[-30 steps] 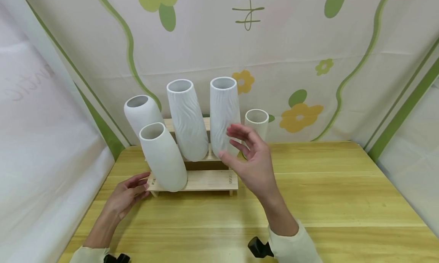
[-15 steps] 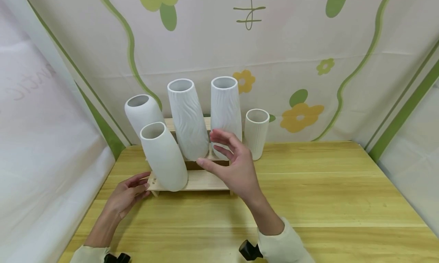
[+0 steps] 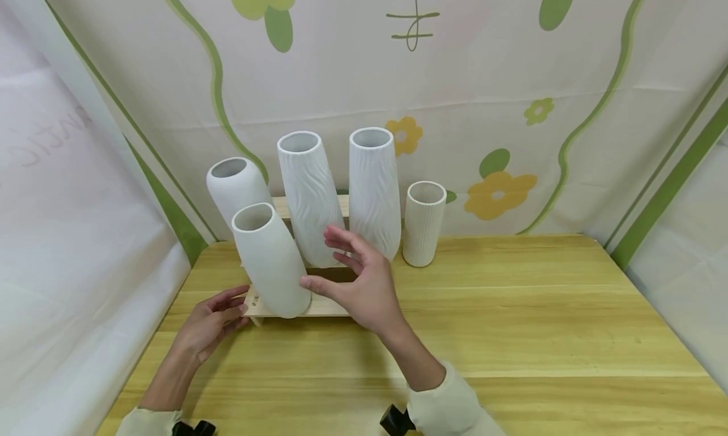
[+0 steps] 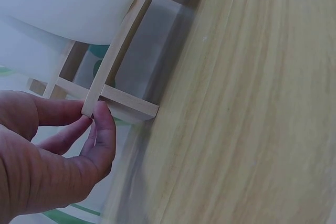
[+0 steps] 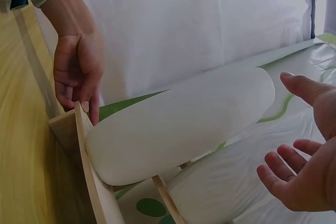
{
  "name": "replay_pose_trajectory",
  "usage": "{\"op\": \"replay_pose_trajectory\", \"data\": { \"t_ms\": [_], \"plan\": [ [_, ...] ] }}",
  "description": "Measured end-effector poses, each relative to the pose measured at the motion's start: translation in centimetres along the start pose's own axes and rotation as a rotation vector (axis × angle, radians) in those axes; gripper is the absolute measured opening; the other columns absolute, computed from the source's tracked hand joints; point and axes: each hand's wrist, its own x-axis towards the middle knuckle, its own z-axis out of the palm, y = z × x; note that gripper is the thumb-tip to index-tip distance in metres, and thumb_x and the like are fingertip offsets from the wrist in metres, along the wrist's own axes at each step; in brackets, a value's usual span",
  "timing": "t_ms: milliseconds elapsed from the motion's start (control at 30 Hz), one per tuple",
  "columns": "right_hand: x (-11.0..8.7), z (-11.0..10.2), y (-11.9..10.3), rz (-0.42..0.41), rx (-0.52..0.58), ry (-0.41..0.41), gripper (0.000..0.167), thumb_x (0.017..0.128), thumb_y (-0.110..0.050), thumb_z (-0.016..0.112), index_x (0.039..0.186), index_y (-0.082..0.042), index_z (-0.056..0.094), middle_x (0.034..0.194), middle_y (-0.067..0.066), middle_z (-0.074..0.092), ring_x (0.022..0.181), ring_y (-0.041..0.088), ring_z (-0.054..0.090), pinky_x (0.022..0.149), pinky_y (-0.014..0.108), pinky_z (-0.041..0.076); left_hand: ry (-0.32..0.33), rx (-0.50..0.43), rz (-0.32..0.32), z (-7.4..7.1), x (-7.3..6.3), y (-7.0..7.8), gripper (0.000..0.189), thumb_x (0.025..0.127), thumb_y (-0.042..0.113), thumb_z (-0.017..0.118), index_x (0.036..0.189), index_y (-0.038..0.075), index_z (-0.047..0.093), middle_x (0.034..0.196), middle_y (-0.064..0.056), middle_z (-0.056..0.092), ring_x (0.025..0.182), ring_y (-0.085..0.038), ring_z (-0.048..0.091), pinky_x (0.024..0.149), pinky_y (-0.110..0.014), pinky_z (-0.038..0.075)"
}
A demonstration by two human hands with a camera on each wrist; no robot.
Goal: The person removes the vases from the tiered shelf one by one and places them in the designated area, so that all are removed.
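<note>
A tiered pale wooden stand (image 3: 330, 306) carries several white vases. One smooth vase (image 3: 270, 265) stands on its lowest step at the left. My left hand (image 3: 207, 325) pinches the left end of that step between thumb and fingers, as the left wrist view shows at the board's corner (image 4: 93, 100). My right hand (image 3: 366, 290) has its thumb and fingers spread and holds nothing. In the right wrist view its thumb is close to the smooth vase's upper end, apparently without touching. Behind it, two tall wavy-patterned vases (image 3: 309, 196) (image 3: 373, 189) stand on the middle step.
A rounded white vase (image 3: 236, 186) stands behind at the left, its base hidden. To the right of the stand, a shorter ribbed vase (image 3: 423, 227) is on the wooden table (image 3: 540, 335). A flower-printed cloth (image 3: 483, 76) hangs behind the table.
My right hand has moved left and slightly down, from in front of the right tall vase to beside the front smooth vase. My left hand has stayed on the stand. The vases have not moved.
</note>
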Motion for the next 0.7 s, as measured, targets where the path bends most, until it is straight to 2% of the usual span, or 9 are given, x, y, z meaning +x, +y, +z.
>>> {"op": "replay_pose_trajectory", "data": {
  "t_ms": [100,467,700],
  "plan": [
    [0.0,0.5,0.4,0.015,-0.015,-0.003,0.078,0.077,-0.007,0.098,0.146,-0.005,0.063,0.144,0.009,0.068,0.135,0.025,0.065,0.114,0.037,0.056,0.002,0.000,-0.001,0.0,0.0,0.0,0.060,0.109,0.007,0.061,0.164,-0.003,0.038,0.129,-0.001,0.058,0.106,-0.009,0.068,0.094,-0.023,0.063],
    [-0.1,2.2,1.5,0.001,-0.022,-0.017,0.078,0.078,-0.010,0.098,0.147,-0.004,0.063,0.145,0.014,0.067,0.133,0.031,0.066,0.114,0.049,0.056,0.003,0.012,-0.008,0.0,0.0,-0.1,0.061,0.109,0.009,0.063,0.164,-0.002,0.038,0.128,0.000,0.058,0.106,-0.008,0.068,0.095,-0.024,0.063],
    [-0.2,2.8,1.8,0.030,-0.016,-0.008,0.078,0.077,-0.010,0.098,0.146,-0.003,0.063,0.147,0.012,0.066,0.134,0.031,0.066,0.115,0.049,0.056,-0.001,0.009,-0.010,-0.1,0.1,-0.2,0.061,0.109,0.009,0.062,0.164,-0.002,0.038,0.130,-0.001,0.057,0.107,-0.008,0.068,0.096,-0.024,0.063]
  ]
}}
